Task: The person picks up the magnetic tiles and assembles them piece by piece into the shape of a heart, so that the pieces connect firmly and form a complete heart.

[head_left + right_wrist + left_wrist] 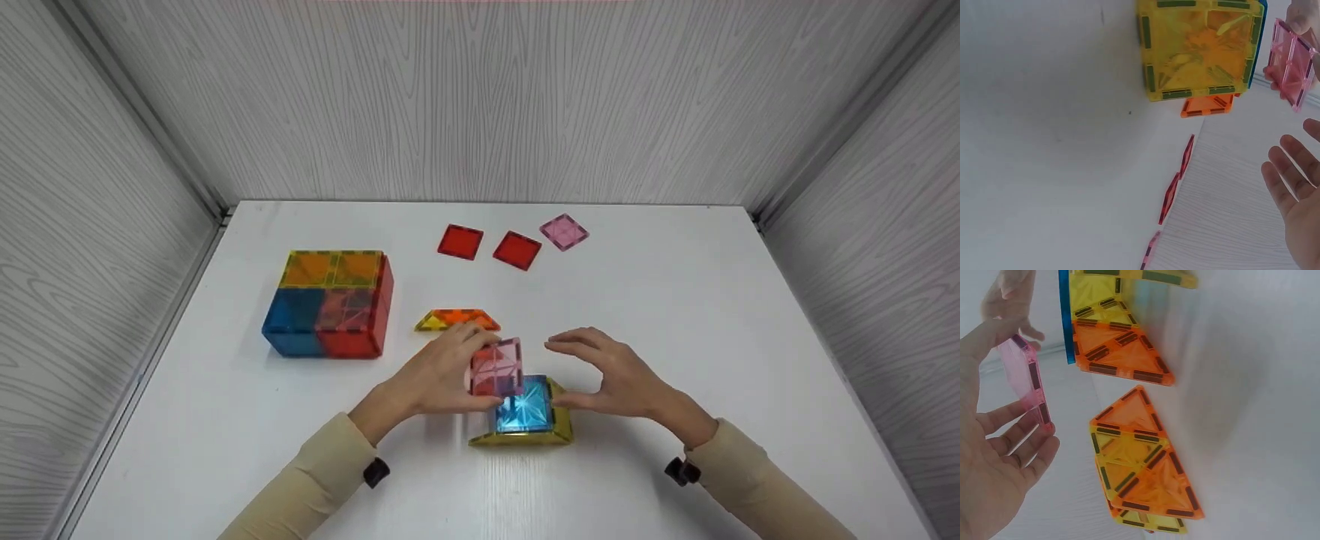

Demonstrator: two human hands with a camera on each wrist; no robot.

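Observation:
My left hand [442, 379] pinches a pink square magnetic tile [501, 367] between thumb and fingers, tilted above a small tile structure. That structure has a blue tile [525, 409] on top and yellow tile sides [1202, 50]; orange and yellow triangles [1123, 354] form one end in the left wrist view. On its right, my right hand [619, 379] holds nothing, its fingers apart and its thumb close to the top edge; whether they touch, I cannot tell. Just beyond the left fingers stands a piece of orange and yellow triangle tiles [1140, 467], partly hidden in the head view.
A larger block of yellow, blue and red tiles [352, 330] stands at the left. Toward the back lie two red square tiles [460, 242] and a loose pink tile [564, 232]. Grey wood-grain panels [480, 105] border the white table [675, 285].

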